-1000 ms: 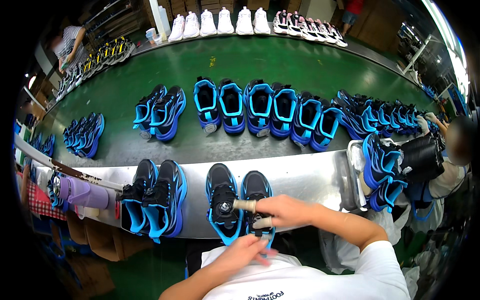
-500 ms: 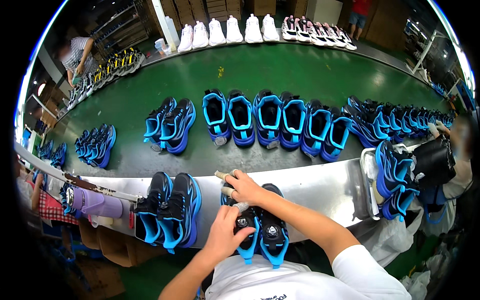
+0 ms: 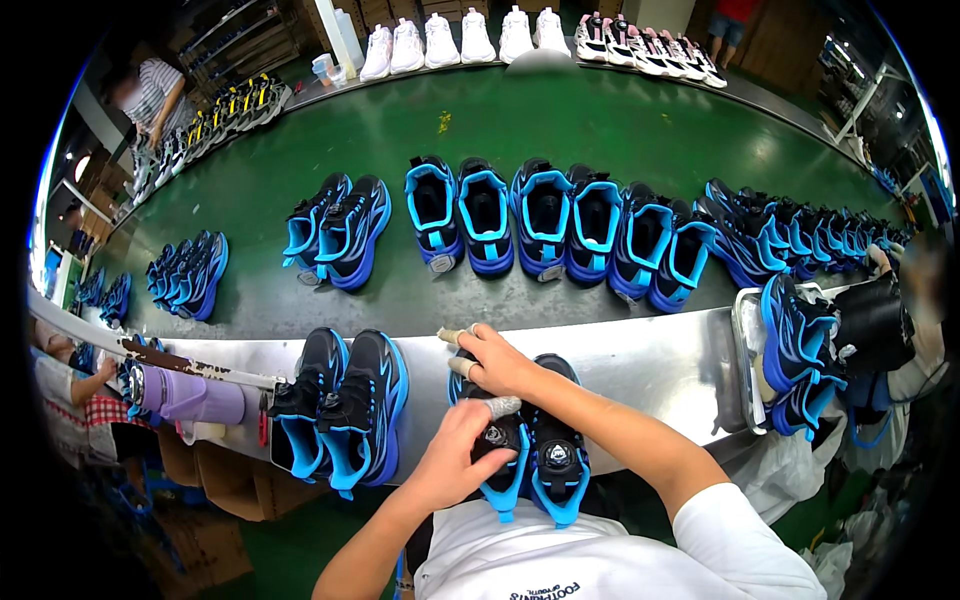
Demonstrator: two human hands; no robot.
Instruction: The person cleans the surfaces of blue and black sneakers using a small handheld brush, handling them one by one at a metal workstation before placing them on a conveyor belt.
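Note:
A pair of black and blue sneakers lies in front of me on the metal ledge, heels toward my body. Across the front of the left sneaker [image 3: 505, 460] is my left hand [image 3: 455, 450], fingers curled over its upper and thumb beside the round lacing dial. My right hand [image 3: 497, 368] is closed over the toe end of the same sneaker, its index finger reaching past the side. Pale covers wrap several fingertips. The right sneaker [image 3: 557, 455] sits alongside, partly under my right forearm. Much of the left sneaker's toe is hidden by my hands.
Another black and blue pair [image 3: 360, 410] stands left on the ledge, near a lilac bottle [image 3: 195, 397]. More pairs [image 3: 545, 225] line the green belt [image 3: 330, 130]. White sneakers [image 3: 440, 42] stand on the far side. At right, sneakers [image 3: 790, 330] rest by a tray [image 3: 745, 350]; co-workers flank both sides.
The whole view has shifted slightly, so the belt's shoes sit higher in it. My hands stay on the left sneaker with little visible movement.

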